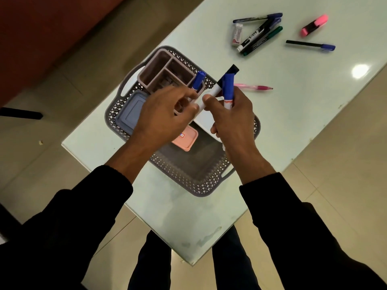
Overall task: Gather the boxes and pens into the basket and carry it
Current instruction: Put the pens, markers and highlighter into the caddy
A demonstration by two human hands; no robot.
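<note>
A grey lattice basket [209,181] sits on the pale counter [293,97], and everything else is best placed from it. Inside, at its far end, stands a mauve divided organizer [161,68] with one blue-capped marker [198,80] upright in its nearer corner slot. Just left of centre in the basket lies a blue-grey box [129,111], and nearer the middle a pink box [187,141], partly hidden under the left hand.

Both hands hover over the basket's middle. The right hand [232,120] has a clenched grip round a blue-capped marker [228,88], held upright with its cap pointing away from the person; whether its thumb also bears on the second marker I cannot tell. The left hand [165,114] pinches the white end of a black-capped marker [219,84] between thumb and fingertips, that marker slanting up and away toward the basket's far right corner. The two markers cross just above the hands.

Beyond the basket's right rim a pink pen [254,87] lies on the counter. Well past the far right corner sits a cluster: a blue pen [257,17], a black marker [256,34], a green marker [263,39] and a small white eraser [237,34]. Farther right again are a pink highlighter [314,25] and a black pen with a blue cap [310,45].
</note>
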